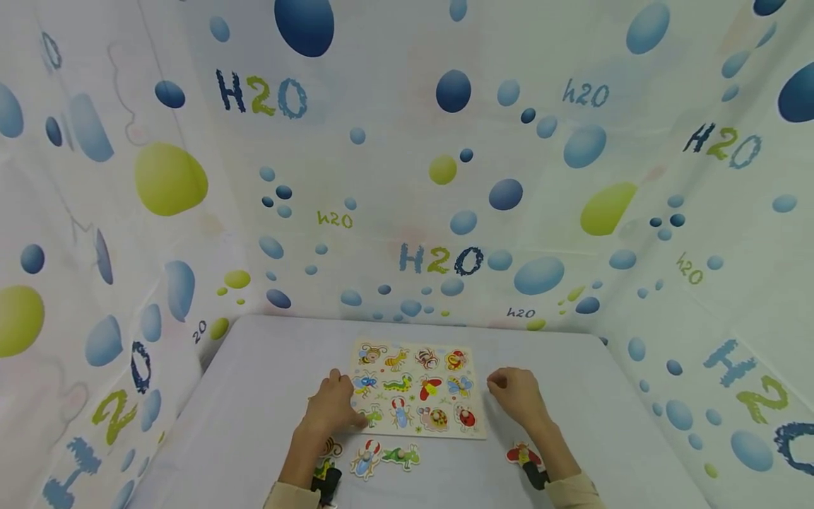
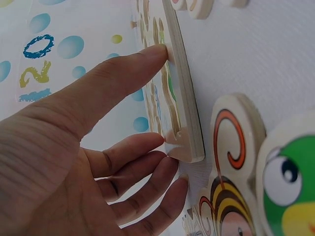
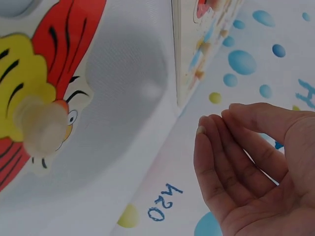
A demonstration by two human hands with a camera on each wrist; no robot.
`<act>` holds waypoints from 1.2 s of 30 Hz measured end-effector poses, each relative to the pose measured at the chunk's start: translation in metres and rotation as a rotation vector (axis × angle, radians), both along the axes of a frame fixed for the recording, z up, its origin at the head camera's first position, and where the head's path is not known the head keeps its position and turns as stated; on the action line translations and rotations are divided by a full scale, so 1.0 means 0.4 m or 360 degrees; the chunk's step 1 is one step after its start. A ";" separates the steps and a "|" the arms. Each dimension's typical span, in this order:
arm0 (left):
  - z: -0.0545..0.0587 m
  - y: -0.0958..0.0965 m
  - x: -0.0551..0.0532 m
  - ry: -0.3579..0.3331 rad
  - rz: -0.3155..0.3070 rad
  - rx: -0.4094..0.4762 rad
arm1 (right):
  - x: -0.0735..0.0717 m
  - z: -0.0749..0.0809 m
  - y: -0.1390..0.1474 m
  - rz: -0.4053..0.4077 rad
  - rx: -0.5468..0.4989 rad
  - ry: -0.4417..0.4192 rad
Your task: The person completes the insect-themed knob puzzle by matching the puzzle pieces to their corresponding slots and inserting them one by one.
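Observation:
A wooden puzzle board (image 1: 416,433) printed with several insects lies flat on the table. My left hand (image 1: 333,403) rests at its near left corner. In the left wrist view the thumb (image 2: 133,69) touches the board's near edge, and the other fingers, slightly bent, reach its left side. My right hand (image 1: 516,396) hovers just right of the board, its fingers (image 3: 211,162) loosely curled toward the thumb, with nothing between them. Under the right wrist lies a red-winged insect piece (image 1: 518,452) with a knob (image 3: 44,129).
Below the board are a blue beetle piece (image 1: 365,461) and a green grasshopper piece (image 1: 402,457). Beside them, partly behind the left wrist, lie a striped piece with a curled feeler (image 2: 229,142) and a green-faced piece (image 2: 290,182). A patterned curtain (image 1: 407,177) encloses the white table (image 1: 267,353).

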State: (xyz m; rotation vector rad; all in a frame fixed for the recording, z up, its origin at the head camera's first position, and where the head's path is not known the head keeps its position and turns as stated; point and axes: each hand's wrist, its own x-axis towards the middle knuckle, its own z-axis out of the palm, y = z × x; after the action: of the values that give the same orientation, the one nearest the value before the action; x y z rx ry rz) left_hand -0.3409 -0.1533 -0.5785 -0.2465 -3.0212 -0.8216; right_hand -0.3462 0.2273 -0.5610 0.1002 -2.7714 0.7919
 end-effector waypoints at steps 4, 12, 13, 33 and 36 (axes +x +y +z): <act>0.002 0.002 0.004 -0.0003 -0.0008 0.0006 | 0.020 0.002 0.012 -0.0007 0.0013 0.0014; 0.000 0.002 0.003 0.0012 -0.0017 -0.0011 | 0.045 -0.007 0.040 -0.0052 -0.0015 -0.0089; -0.001 0.002 0.003 0.0012 -0.0017 -0.0013 | 0.046 -0.008 0.043 -0.0054 -0.0020 -0.0098; -0.004 0.001 0.000 0.0032 -0.0006 -0.0018 | 0.102 -0.003 0.073 -0.0104 -0.0001 -0.0232; -0.004 0.000 0.001 0.0040 -0.0002 -0.0020 | 0.108 -0.004 0.080 -0.0088 0.0013 -0.0237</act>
State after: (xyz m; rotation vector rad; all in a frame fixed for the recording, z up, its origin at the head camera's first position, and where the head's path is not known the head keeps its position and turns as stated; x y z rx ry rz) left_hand -0.3407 -0.1533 -0.5800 -0.2571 -3.0040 -0.7938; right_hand -0.3029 0.2593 -0.5624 -0.0352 -2.9028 0.8050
